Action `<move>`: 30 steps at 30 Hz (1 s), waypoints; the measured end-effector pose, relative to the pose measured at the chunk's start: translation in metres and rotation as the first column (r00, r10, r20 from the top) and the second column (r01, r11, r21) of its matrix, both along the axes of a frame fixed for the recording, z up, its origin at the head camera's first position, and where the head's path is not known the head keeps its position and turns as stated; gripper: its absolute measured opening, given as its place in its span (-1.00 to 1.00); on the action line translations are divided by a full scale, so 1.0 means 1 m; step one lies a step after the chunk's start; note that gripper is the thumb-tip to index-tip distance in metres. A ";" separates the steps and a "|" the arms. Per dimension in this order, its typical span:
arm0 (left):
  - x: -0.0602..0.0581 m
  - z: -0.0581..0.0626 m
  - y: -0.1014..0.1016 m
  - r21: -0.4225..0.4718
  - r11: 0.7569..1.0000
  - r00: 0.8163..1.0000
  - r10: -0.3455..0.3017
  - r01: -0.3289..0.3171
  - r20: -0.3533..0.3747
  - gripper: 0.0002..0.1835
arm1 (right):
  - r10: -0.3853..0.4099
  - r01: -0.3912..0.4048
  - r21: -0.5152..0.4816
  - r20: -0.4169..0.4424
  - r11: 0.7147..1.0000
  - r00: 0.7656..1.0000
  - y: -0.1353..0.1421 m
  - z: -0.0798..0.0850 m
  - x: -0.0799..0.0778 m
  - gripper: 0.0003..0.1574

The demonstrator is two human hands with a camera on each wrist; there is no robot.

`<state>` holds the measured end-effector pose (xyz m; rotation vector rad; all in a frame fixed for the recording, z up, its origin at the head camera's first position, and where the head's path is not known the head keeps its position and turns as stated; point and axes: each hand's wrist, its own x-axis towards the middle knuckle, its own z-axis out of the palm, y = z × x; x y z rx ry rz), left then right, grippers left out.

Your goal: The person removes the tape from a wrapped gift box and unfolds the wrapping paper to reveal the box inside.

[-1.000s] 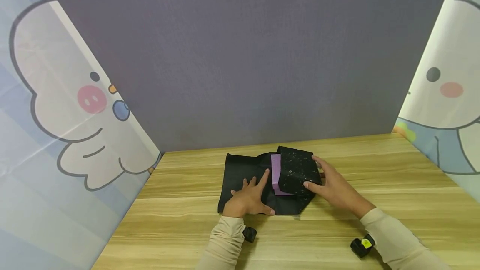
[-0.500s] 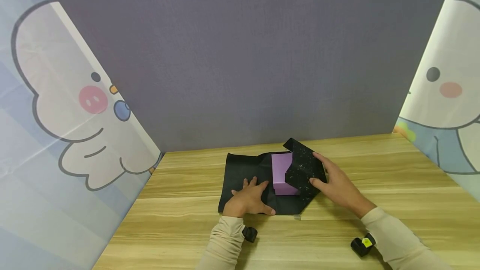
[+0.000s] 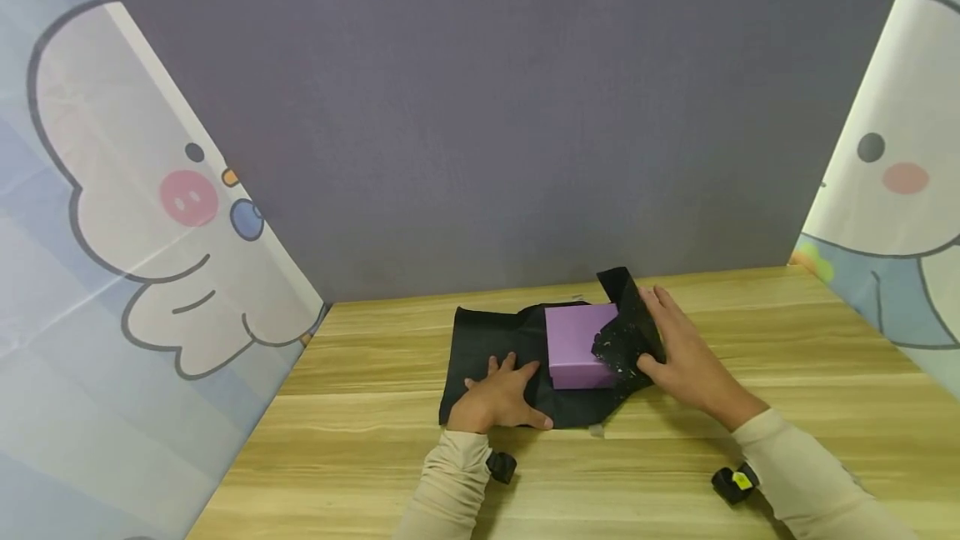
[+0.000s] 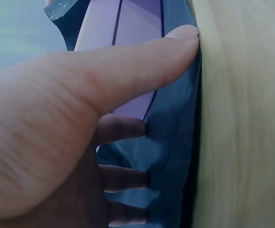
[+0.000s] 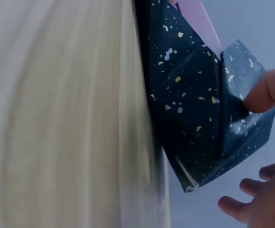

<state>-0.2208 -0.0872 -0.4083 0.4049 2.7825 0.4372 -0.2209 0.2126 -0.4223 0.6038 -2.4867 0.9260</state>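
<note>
A purple box (image 3: 573,336) sits on a sheet of black wrapping paper (image 3: 480,340), its top and front side uncovered. My left hand (image 3: 498,398) lies spread flat on the paper to the left of the box; in the left wrist view its thumb (image 4: 161,61) reaches to the paper's near edge. With thumb and fingertips, my right hand (image 3: 686,361) pinches the raised flap at the box's right end. Gold and silver specks cover this flap (image 5: 189,90) in the right wrist view, where the thumb presses on it and the lower fingers stay off it. The flap hides the box's right end.
The wooden table (image 3: 360,457) ends at a grey panel (image 3: 480,123) close behind the paper. Small bits of clear tape (image 3: 596,431) show at the paper's near edge. Printed cartoon sheets (image 3: 150,273) hang at both sides.
My right hand has drawn the paper flap to the right, off the box, so most of the purple top now shows. The left hand has stayed in place on the paper.
</note>
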 end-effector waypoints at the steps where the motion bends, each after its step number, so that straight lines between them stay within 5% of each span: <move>1: 0.000 0.000 0.000 -0.001 1.000 1.000 -0.002 0.002 0.001 0.02 | 0.001 0.000 0.022 -0.021 1.000 1.000 0.000 0.000 0.001 0.24; 7: 0.000 0.000 0.001 -0.005 1.000 1.000 -0.007 0.007 0.002 0.02 | -0.014 0.025 0.119 -0.090 0.993 0.996 0.000 0.000 0.004 0.12; 14: 0.000 -0.001 0.000 -0.004 1.000 1.000 -0.007 0.007 0.001 0.02 | -0.072 0.076 0.037 -0.102 0.996 0.992 0.000 0.005 0.003 -0.40; 19: 0.000 -0.001 -0.001 -0.004 1.000 1.000 -0.008 0.008 0.003 0.02 | -0.128 0.136 0.051 -0.139 0.989 0.982 0.002 0.024 0.006 -0.61; 25: -0.001 0.000 -0.002 -0.011 1.000 1.000 -0.013 0.013 0.005 0.01 | -0.244 0.235 0.231 0.010 0.944 0.970 0.011 0.058 0.020 -0.46; 30: -0.002 -0.002 -0.001 -0.010 1.000 1.000 -0.018 0.018 0.005 0.01 | -0.281 0.197 0.405 0.159 0.893 0.946 0.025 0.066 0.024 -0.23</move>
